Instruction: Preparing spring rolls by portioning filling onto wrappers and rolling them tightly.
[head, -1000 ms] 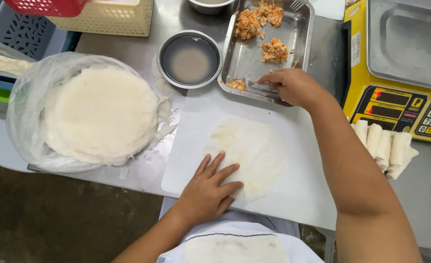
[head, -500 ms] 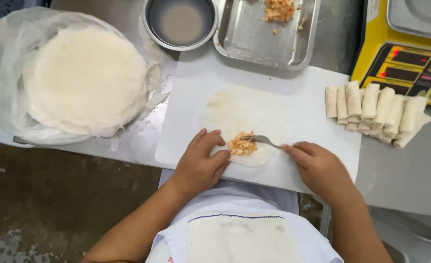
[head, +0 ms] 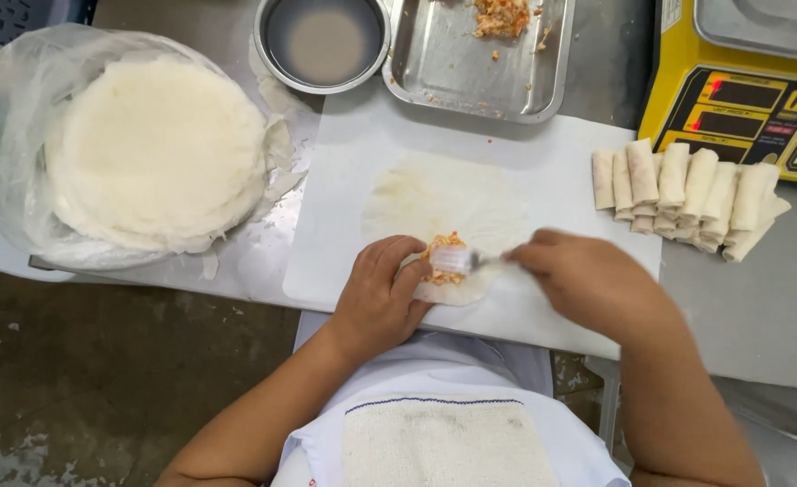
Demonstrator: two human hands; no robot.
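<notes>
Rolls done: a batch [head: 687, 194] at board's right edge | now: right hand [head: 588, 280] grips spoon [head: 471, 261], left hand [head: 382, 298] curled, pinning wrapper [head: 448, 212] at near edge | filling [head: 444, 257] placed; folding, rolling left

A bagged stack of wrappers [head: 151, 153] lies at the left of the steel worktop [head: 759, 307], a bowl of cloudy liquid [head: 323, 41] beside a metal tray [head: 480, 59]; finished rolls [head: 687, 194] sit before a yellow scale [head: 741, 86].
</notes>
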